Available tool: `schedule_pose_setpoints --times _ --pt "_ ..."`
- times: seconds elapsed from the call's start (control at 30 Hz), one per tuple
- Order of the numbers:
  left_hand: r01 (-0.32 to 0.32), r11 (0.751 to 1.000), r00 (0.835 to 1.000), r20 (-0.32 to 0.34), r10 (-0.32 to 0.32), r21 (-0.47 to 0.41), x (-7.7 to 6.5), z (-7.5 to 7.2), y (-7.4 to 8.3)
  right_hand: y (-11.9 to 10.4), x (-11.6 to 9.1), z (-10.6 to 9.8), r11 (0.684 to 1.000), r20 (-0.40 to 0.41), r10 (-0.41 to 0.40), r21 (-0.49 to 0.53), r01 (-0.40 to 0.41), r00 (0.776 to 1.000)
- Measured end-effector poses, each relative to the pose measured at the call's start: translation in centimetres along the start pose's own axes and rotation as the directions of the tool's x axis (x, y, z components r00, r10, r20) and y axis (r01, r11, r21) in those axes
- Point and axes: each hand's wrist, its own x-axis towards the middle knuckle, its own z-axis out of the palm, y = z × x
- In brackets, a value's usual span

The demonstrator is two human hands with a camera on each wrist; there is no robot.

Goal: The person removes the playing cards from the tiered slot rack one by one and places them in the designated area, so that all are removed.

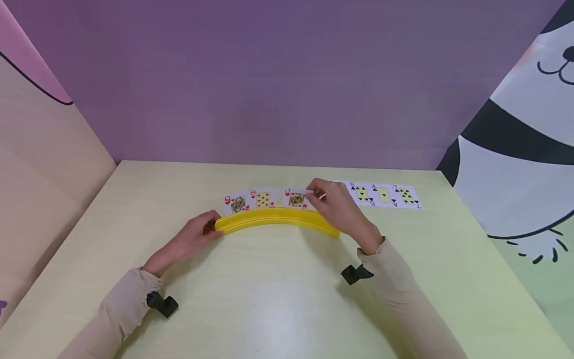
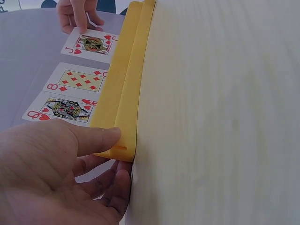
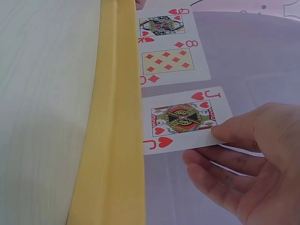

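A curved yellow card holder (image 1: 278, 216) stands on the table, with a queen of hearts (image 2: 69, 108) and an eight of diamonds (image 2: 80, 80) upright at its left part. My left hand (image 1: 197, 232) grips the holder's left end, thumb on the near face and fingers underneath. Between thumb and fingers my right hand (image 1: 334, 204) pinches the jack of hearts (image 3: 185, 119) by its outer right edge. The jack's lower edge is at the holder, a gap away from the eight; whether it sits in the slot I cannot tell.
To the right, behind my right hand, several black-suited cards lie face up in a row, among them a five (image 1: 362, 194), an ace (image 1: 383, 195) and a seven (image 1: 407, 196). A purple wall (image 1: 278, 99) rises behind the table (image 1: 269, 299).
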Motion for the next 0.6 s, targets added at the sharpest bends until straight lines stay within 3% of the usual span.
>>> schedule_pose_setpoints --times 0.4,0.6 --pt "-0.006 1.0 1.0 0.005 0.006 -0.007 0.3 0.0 0.2 -0.3 -1.6 -1.9 0.999 -0.09 -0.039 -0.025 0.037 0.995" --pt "-0.012 1.0 1.0 0.006 0.012 -0.003 0.4 0.0 0.2 0.0 -2.7 -3.2 0.994 -0.181 -0.108 -0.047 0.101 0.978"
